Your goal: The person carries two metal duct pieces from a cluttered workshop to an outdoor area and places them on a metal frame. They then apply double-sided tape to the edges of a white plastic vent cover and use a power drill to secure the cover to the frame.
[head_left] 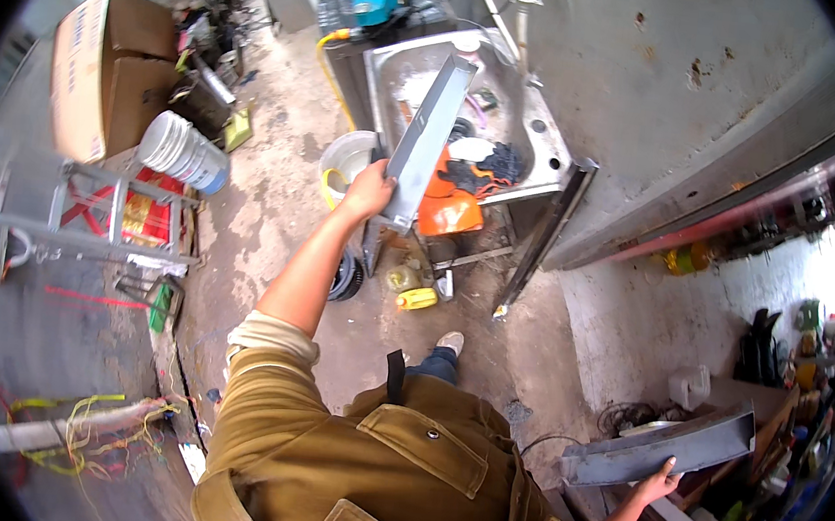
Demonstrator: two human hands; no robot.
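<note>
Each hand grips one long grey folded sheet-metal channel: the left hand [368,191] clasps one channel [427,136] above the steel sink [548,163], the right hand [660,479] another channel [666,447] by cluttered shelves, neither yet set down.

We see even, soft daylight with faint shadows on the concrete floor [273,196] — the far right corner glares white. Straight edges bow toward a black round rim, and detail there smears — the middle stays fairly sharp.
</note>
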